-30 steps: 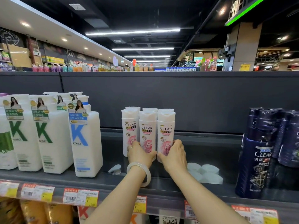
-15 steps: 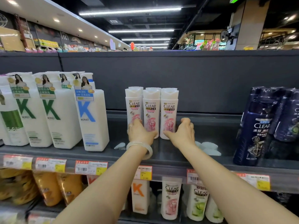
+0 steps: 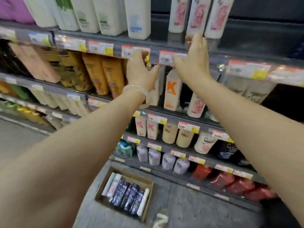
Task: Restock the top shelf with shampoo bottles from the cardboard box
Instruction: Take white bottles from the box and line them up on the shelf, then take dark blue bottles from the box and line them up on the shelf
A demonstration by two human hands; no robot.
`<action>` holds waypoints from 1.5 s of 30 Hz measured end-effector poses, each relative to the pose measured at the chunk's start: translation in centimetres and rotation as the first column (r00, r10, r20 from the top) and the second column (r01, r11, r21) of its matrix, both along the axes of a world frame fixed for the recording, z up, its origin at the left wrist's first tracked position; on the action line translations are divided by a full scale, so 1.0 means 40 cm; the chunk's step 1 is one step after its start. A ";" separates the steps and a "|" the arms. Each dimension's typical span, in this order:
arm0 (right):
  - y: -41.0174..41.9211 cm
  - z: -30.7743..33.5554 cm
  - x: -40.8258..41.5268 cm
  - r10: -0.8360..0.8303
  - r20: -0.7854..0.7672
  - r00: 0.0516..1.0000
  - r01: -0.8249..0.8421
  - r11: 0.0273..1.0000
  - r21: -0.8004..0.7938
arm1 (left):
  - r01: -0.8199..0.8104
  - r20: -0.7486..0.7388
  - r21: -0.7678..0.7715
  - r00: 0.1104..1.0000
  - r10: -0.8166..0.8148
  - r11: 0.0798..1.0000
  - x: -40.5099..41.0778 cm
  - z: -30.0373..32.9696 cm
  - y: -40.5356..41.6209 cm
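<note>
Three white shampoo bottles with pink labels (image 3: 198,15) stand together on the top shelf (image 3: 164,45), near the upper edge of the view. My right hand (image 3: 192,61) is open just below them, its fingertips near the shelf's front edge. My left hand (image 3: 141,69), with a pale bangle on the wrist, is open in front of the price strip and holds nothing. On the floor below lies the cardboard box (image 3: 148,181) with several dark blue bottles and a few white ones lying in it.
Large white pump bottles (image 3: 113,15) fill the top shelf to the left. Lower shelves hold orange bottles (image 3: 105,74), white K bottles (image 3: 171,89), lilac bottles and red packs. Price tags (image 3: 101,47) line each shelf edge. Grey floor surrounds the box.
Both hands have let go of the pink-label bottles and drawn back below the shelf edge. The view has tilted down, and the lower shelves and the box on the floor now show.
</note>
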State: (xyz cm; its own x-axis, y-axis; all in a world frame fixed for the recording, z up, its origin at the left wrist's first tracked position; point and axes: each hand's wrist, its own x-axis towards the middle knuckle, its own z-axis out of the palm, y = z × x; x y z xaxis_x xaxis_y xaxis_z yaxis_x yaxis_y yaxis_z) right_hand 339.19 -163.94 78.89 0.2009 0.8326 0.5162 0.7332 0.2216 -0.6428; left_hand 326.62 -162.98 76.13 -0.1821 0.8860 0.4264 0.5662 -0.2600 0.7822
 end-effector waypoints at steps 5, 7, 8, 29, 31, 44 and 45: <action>-0.089 -0.267 -0.105 0.030 -0.036 0.999 -0.040 0.954 -0.297 | -0.085 -0.145 -0.359 0.989 0.034 0.929 -0.131 -0.252 -0.107; -0.128 -0.365 -0.132 0.044 -0.023 0.999 -0.050 0.902 -0.428 | -0.095 -0.192 -0.450 0.981 0.007 0.888 -0.177 -0.333 -0.146; -0.146 -0.410 -0.143 0.056 -0.012 0.998 -0.054 0.870 -0.489 | -0.103 -0.218 -0.488 0.976 -0.007 0.867 -0.199 -0.368 -0.162; -0.211 -1.490 -0.543 -0.175 0.033 0.984 0.064 0.178 -0.982 | -0.098 -0.187 -0.956 0.930 -0.317 0.276 -0.659 -1.402 -0.142; -0.220 -1.645 -0.558 -0.215 0.032 0.976 0.060 0.128 -0.990 | -0.091 -0.189 -0.962 0.903 -0.386 0.257 -0.645 -1.544 -0.154; -0.225 -2.275 -0.672 -0.322 0.130 0.938 0.147 0.027 -0.989 | -0.206 -0.285 -0.941 0.911 -0.299 0.268 -0.610 -2.189 -0.233; -0.225 -2.278 -0.678 -0.296 0.163 0.941 0.181 0.032 -0.983 | -0.227 -0.311 -0.931 0.903 -0.296 0.286 -0.610 -2.197 -0.239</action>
